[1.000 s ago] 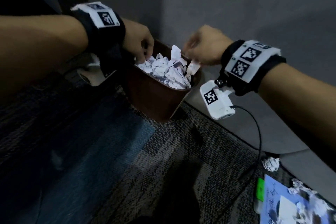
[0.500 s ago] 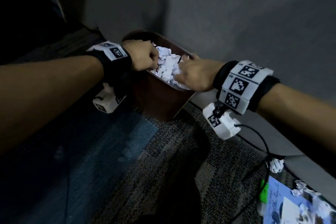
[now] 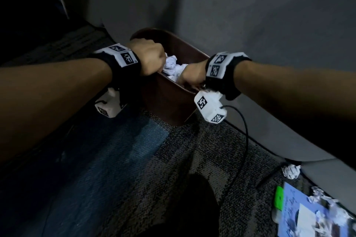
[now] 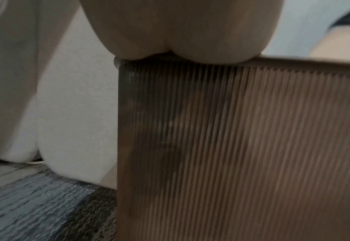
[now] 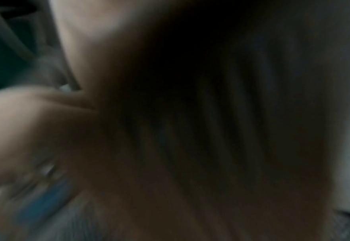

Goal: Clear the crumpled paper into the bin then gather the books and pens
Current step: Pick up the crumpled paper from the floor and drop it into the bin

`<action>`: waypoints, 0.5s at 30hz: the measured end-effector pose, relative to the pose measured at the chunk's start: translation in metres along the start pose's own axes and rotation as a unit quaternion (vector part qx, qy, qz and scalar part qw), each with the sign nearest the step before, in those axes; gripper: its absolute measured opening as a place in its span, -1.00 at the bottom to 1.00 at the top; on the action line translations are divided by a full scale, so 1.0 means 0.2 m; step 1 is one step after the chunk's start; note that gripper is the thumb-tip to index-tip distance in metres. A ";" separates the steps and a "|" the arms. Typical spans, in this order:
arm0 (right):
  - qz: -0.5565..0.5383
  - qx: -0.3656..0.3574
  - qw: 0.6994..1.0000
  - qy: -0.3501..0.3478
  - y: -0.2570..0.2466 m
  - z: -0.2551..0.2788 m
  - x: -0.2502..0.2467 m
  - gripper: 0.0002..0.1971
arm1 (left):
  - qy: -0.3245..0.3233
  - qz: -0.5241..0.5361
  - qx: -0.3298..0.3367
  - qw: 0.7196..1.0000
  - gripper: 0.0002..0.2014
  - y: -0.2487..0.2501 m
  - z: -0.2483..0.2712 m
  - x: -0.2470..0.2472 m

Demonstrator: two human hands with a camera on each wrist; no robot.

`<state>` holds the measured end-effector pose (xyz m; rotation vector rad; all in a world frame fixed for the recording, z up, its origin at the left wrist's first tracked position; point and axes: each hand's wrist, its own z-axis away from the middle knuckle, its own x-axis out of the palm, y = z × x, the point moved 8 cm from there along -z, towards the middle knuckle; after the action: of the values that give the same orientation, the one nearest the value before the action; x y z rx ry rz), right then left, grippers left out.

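A dark brown ribbed bin [image 3: 169, 102] stands on the carpet against the grey wall, filled with crumpled white paper [image 3: 173, 65]. My left hand [image 3: 150, 57] is curled over its left rim, and in the left wrist view the palm [image 4: 180, 32] sits on the rim above the ribbed wall [image 4: 231, 146]. My right hand [image 3: 192, 75] grips the near right rim with its fingers hidden inside. The right wrist view is dark and blurred. A loose paper ball [image 3: 291, 171] lies at lower right beside a blue book [image 3: 308, 215] that carries more crumpled paper [image 3: 317, 196].
A green marker-like item [image 3: 279, 198] lies along the book's left edge. A black cable [image 3: 244, 140] runs from my right wrist across the patterned carpet [image 3: 134, 169]. The grey wall [image 3: 250, 25] and its skirting close off the back and right.
Both hands dropped from above the paper pile onto the bin's rim, the left to its left edge, the right to its near right edge. The paper sits lower in the bin.
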<state>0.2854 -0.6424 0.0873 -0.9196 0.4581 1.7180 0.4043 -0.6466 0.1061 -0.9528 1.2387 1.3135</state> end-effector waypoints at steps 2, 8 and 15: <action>-0.085 -0.012 0.996 -0.009 0.03 0.02 -0.05 -0.61 | 0.005 -0.006 0.011 1.000 -0.74 0.00 0.00 0.00; -0.263 -0.051 0.964 -0.004 0.09 0.23 -0.22 -0.76 | -0.008 -0.004 0.024 1.000 -0.72 0.01 0.00 0.00; -0.157 -0.042 0.987 0.001 -0.03 0.11 -0.01 -0.79 | -0.009 0.001 0.030 1.000 -0.72 0.01 -0.01 0.00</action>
<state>0.2836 -0.6255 0.1035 -0.9982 0.2278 1.4572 0.4013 -0.6479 0.1060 -0.8959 1.2575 1.2775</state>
